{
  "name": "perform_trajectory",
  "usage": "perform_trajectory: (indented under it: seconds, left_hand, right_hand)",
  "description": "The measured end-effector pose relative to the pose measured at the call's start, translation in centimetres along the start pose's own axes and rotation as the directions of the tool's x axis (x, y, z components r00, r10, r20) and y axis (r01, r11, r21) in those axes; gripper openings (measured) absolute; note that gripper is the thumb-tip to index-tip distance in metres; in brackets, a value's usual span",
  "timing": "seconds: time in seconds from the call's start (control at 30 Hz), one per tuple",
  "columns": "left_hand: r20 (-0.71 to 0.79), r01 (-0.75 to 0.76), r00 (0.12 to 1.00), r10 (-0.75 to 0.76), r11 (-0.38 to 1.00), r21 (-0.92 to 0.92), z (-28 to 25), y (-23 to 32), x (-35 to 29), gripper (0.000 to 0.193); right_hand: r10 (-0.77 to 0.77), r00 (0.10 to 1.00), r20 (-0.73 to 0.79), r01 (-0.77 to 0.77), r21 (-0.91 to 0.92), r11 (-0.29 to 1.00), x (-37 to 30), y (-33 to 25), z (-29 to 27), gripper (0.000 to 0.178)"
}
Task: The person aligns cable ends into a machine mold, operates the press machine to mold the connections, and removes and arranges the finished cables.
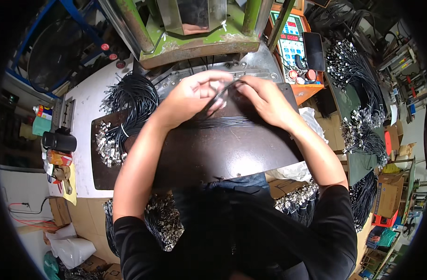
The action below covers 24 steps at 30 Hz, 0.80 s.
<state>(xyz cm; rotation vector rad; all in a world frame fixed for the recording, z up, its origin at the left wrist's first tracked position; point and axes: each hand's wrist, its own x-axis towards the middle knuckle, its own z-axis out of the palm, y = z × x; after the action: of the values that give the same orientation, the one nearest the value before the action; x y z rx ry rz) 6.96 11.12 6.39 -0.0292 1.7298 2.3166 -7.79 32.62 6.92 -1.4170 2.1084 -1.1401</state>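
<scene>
Above the dark brown board (213,151), my right hand (267,98) is closed in a pinch on a black cable (226,89). The cable slants down toward my left hand (187,98). My left fingers are curled around the near side of it and smeared by motion, so whether they grip it is unclear. Beneath both hands, several thin black cables (222,122) lie side by side across the board. To the left sits a tied bundle of black cables (134,95) with metal connector ends (109,144).
A green press (199,52) stands just beyond my hands. At its right are a control panel (290,44) and a phone (314,51). More cable bundles (358,84) lie on the right-hand bench. A black cylindrical container (59,141) is on the white table (85,154) at left.
</scene>
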Motion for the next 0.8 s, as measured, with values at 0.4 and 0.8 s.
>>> perform_trajectory:
  seconds: [0.4, 0.8]
  left_hand:
    - [-0.102, -0.332, 0.819, 0.565, 0.611, 0.719, 0.3, -2.3, 2.8, 0.019]
    - [-0.298, -0.124, 0.919, 0.26, 0.905, 0.406, -0.2, -1.9, 1.8, 0.017]
  right_hand:
    - [-0.306, 0.949, -0.072, 0.243, -0.453, 0.858, 1.2, 5.2, -0.9, 0.041]
    - [-0.112, 0.975, 0.19, 0.162, -0.271, 0.949, 2.1, 8.2, -1.0, 0.042]
